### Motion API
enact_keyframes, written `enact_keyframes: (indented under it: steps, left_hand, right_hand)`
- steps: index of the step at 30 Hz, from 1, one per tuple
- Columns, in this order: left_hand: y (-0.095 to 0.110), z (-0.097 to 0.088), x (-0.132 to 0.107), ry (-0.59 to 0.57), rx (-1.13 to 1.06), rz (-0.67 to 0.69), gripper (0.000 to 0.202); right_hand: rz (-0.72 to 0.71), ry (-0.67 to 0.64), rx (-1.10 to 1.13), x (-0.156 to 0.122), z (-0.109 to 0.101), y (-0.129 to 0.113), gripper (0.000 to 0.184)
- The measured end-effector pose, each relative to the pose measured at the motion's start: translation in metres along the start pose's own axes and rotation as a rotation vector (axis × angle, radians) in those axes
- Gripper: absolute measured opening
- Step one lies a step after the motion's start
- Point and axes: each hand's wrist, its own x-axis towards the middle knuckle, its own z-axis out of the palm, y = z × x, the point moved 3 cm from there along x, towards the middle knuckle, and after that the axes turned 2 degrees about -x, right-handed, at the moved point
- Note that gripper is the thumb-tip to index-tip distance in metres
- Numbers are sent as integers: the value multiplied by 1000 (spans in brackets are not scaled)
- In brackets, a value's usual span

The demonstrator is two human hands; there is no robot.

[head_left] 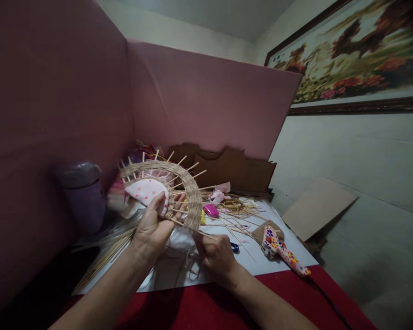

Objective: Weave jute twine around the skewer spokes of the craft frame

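A half-round woven piece [192, 195] of thin wooden sticks and brown twine is held up in front of me, its stick ends fanning outward. At its centre sits a white fabric half-circle with pink dots [147, 191]. My left hand [154, 224] grips this inner part, thumb on the fabric and fingers behind. My right hand [218, 259] is closed at the lower end of the woven band, by the lowest stick, pinching the twine. Loose twine [192, 266] hangs in loops beside it; the right fingertips are partly hidden.
A flower-patterned glue gun [284, 252] with a black cord lies at right on the white sheet [261, 270]. Loose sticks [106, 256] lie at left, near a purple container [84, 197]. Behind are a bright pink packet [211, 211], twine scraps and brown cardboard [227, 169].
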Motion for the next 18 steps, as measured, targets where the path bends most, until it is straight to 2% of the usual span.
enact_keyframes:
  steps: [6,9,12,18]
  left_hand:
    - [-13,5,-9,-98,91,-65,17]
    - [-16,-2,-9,-51,100,-86,30]
    - [-20,-9,-9,-44,85,-109,30]
    - [-26,-15,-13,-246,156,-234,23]
  right_hand:
    - [104,111,14,4,-9,10,28]
    - [125,121,-15,5,-13,10,31]
    - [114,116,-27,5,-12,10,31]
    - [129,99,17,5,-6,18,31]
